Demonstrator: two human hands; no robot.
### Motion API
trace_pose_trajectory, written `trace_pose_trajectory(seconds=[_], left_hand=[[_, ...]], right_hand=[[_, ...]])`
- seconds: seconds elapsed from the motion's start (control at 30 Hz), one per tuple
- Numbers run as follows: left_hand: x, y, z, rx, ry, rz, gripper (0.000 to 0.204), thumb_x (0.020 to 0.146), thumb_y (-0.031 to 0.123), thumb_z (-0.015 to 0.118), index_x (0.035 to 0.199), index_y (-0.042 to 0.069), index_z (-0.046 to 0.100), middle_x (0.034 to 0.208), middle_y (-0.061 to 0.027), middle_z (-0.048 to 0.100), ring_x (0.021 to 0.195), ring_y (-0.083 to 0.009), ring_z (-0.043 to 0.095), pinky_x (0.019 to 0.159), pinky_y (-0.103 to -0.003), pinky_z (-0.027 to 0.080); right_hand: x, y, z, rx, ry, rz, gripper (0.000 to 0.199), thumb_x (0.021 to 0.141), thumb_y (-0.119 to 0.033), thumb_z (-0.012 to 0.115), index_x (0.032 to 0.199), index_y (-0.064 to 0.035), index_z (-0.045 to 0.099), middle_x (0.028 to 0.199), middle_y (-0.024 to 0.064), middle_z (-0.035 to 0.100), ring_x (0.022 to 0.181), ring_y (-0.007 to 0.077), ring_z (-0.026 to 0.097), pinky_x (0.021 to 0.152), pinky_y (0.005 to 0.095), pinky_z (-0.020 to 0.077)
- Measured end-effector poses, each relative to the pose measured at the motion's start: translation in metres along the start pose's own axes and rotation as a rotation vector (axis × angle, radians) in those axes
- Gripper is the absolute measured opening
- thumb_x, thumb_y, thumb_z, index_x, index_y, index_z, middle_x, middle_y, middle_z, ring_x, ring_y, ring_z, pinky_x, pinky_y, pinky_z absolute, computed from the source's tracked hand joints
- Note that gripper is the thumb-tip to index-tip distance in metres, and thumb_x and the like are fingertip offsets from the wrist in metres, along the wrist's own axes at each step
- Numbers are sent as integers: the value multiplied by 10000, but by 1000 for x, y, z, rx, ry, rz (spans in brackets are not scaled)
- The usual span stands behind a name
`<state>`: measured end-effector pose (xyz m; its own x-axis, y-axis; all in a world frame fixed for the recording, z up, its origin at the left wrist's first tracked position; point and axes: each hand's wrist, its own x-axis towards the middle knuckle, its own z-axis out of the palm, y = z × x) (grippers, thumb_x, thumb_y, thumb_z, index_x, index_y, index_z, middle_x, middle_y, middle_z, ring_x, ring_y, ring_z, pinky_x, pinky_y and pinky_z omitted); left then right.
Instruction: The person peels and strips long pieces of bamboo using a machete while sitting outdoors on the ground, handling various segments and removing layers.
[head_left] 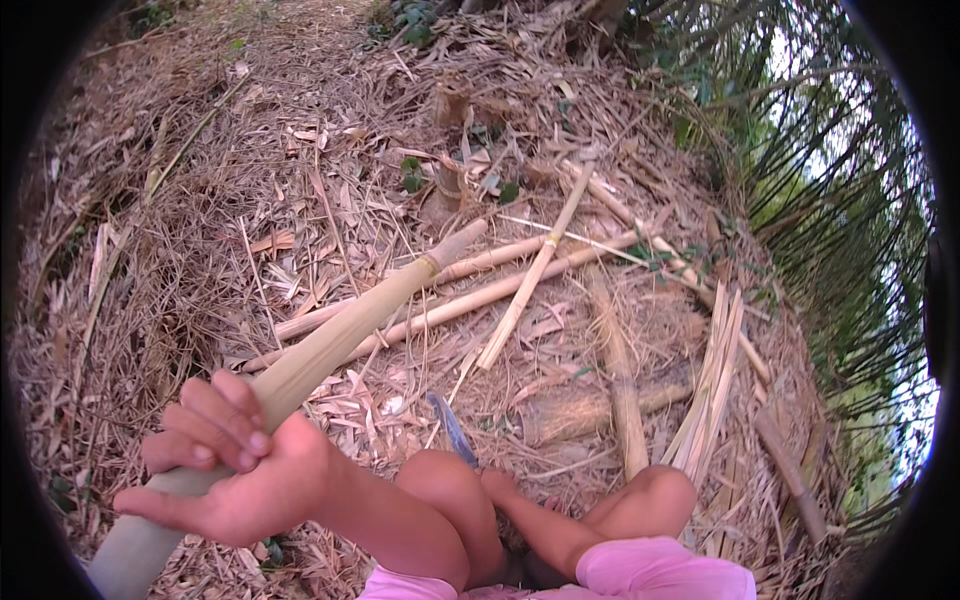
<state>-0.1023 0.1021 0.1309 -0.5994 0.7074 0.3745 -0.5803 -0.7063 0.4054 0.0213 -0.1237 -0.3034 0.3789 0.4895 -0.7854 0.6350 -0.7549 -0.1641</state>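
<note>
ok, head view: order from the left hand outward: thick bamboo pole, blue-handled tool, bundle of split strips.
1. thick bamboo pole: gripped in the left hand.
2. blue-handled tool: on the ground, centre, by the knees.
3. bundle of split strips: far right.

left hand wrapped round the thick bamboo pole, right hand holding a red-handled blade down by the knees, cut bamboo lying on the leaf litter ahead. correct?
Not quite. The head view shows the blade's handle is blue, not red. The rest holds: the left hand grips the thick bamboo pole, the right hand holds the tool between the knees, and cut bamboo pieces lie on the leaf litter ahead.
</note>
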Motion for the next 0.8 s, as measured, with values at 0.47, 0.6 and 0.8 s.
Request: trace_pose_trajectory(seconds=[0.47,0.6,0.8], left_hand=[[20,-115,-48,-29,113,-80,650,1008,615,280,575,134,343,451,22,242,367,-87,202,410,-241,162],[11,-135,-41,24,109,-100,658,997,645,272,579,140,331,455,28,226,369,-82,194,410,-233,165],[4,-134,-21,90,124,-95,643,1001,625,309,575,143,318,471,19,226,382,-97,209,411,-239,159]], right_hand=[[-65,-49,-150,81,192,184,487,914,-448,484,1007,-30,718,1051,291,664,1030,435,637,930,460,491],[-83,-58,-180,375,241,179,562,923,-527,485,922,-16,718,880,267,679,912,432,663,838,481,504],[-82,-70,-213,527,716,-31,440,952,-424,571,920,-4,701,731,209,662,715,351,685,680,439,534]])
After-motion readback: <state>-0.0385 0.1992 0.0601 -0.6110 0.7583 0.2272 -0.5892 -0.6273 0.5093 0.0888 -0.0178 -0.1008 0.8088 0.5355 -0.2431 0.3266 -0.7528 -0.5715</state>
